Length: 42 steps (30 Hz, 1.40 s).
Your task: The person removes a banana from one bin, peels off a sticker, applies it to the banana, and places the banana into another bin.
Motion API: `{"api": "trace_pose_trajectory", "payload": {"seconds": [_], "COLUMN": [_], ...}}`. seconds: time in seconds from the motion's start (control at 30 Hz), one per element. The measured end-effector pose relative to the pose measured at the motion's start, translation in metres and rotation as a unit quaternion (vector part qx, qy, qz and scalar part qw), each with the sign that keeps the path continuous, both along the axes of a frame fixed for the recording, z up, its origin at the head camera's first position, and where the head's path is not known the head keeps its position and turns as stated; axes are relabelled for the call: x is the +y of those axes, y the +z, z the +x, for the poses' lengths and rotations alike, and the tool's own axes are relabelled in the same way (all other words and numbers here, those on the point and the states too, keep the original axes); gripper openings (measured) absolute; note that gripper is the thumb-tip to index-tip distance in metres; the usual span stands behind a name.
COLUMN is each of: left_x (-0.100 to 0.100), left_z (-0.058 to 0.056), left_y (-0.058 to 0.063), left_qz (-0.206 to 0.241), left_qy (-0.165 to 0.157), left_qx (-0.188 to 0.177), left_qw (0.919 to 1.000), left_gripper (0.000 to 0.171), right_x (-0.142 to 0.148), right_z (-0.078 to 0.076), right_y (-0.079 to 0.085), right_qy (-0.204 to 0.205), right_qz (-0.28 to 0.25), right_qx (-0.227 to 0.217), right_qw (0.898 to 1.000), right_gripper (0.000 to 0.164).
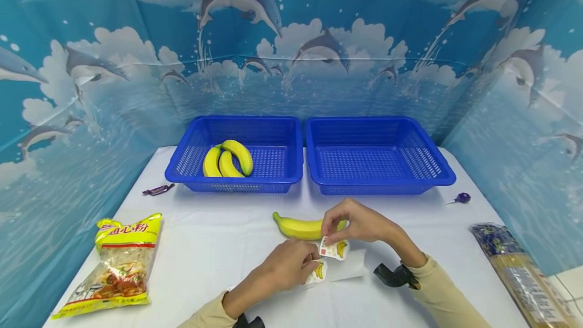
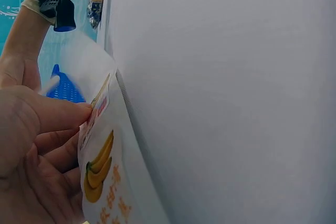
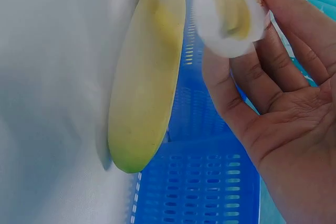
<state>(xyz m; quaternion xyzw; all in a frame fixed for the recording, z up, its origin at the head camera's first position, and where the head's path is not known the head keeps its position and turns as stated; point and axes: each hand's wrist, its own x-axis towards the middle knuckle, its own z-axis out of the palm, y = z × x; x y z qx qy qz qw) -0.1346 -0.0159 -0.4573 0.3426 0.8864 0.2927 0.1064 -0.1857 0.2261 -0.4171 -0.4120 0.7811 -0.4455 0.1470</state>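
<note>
In the head view my right hand [image 1: 360, 222] pinches a white banana sticker [image 1: 334, 248] between thumb and fingertips. In the right wrist view that sticker [image 3: 231, 14] has a rounded edge and a printed banana picture. My left hand [image 1: 286, 263] pinches a white sticker sheet [image 1: 348, 266] just below and to the left. Another printed banana and orange characters show on the sheet [image 2: 115, 156] in the left wrist view. Behind the hands a yellow banana [image 1: 298, 228] with a green tip lies on the table, its right end partly hidden by my right hand.
Two blue baskets stand side by side at the back; the left basket [image 1: 241, 186] holds several bananas [image 1: 227, 160], beside the right basket [image 1: 380, 189]. A noodle bag [image 1: 118, 267] and wrapped candy [image 1: 158, 190] lie left, a lollipop [image 1: 462, 197] and long noodle pack [image 1: 521, 277] right.
</note>
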Motion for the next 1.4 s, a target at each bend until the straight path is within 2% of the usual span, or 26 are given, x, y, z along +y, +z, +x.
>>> {"api": "trace_pose_trajectory", "payload": {"seconds": [0.13, 0.23, 0.37, 0.47, 0.53, 0.67, 0.8, 0.87, 1.07, 1.2, 1.4], "left_x": [0.003, 0.005, 0.005, 0.003, 0.0, -0.006, -0.012, -0.013, -0.012, -0.012, -0.015], "left_z": [0.0, 0.0, 0.002, 0.003, 0.002, -0.003, -0.01, -0.013, -0.015, -0.015, -0.018], "left_y": [-0.001, 0.0, 0.003, 0.006, 0.008, 0.012, 0.017, 0.019, 0.019, 0.019, 0.021], "left_qz": [-0.007, -0.014, -0.021, -0.01, 0.006, 0.054, 0.115, 0.141, 0.179, 0.191, 0.227], "left_qy": [-0.006, -0.007, -0.006, -0.001, -0.001, -0.019, -0.034, -0.026, 0.012, 0.025, 0.044], "left_qx": [0.036, 0.043, 0.055, 0.058, 0.042, -0.019, -0.079, -0.097, -0.086, -0.081, -0.074], "left_qw": [0.9993, 0.999, 0.9983, 0.9982, 0.9991, 0.9982, 0.9897, 0.9849, 0.98, 0.978, 0.9701], "left_gripper": [0.009, 0.002, 0.006, 0.011, 0.01, 0.012, 0.01, 0.008, 0.011, 0.013, 0.012], "right_x": [0.0, -0.001, -0.002, -0.004, -0.005, -0.007, -0.007, -0.008, -0.011, -0.012, -0.008], "right_z": [-0.001, -0.002, -0.002, -0.003, -0.003, -0.003, -0.004, -0.004, -0.003, -0.003, -0.007], "right_y": [0.001, -0.001, -0.003, -0.005, -0.006, -0.007, -0.008, -0.009, -0.012, -0.012, -0.009], "right_qy": [0.004, 0.012, 0.012, 0.009, 0.01, 0.011, 0.005, 0.001, -0.008, -0.011, -0.014], "right_qz": [-0.012, -0.017, -0.018, -0.022, -0.027, -0.031, -0.032, -0.033, -0.04, -0.046, -0.066], "right_qx": [-0.009, -0.015, -0.017, -0.019, -0.025, -0.027, -0.024, -0.021, -0.013, 0.003, 0.015], "right_qw": [1.0, 1.0, 1.0, 1.0, 0.999, 0.999, 0.999, 0.999, 0.999, 0.999, 0.998], "right_gripper": [0.009, 0.008, 0.009, 0.01, 0.009, 0.009, 0.009, 0.01, 0.011, 0.014, 0.01]}}
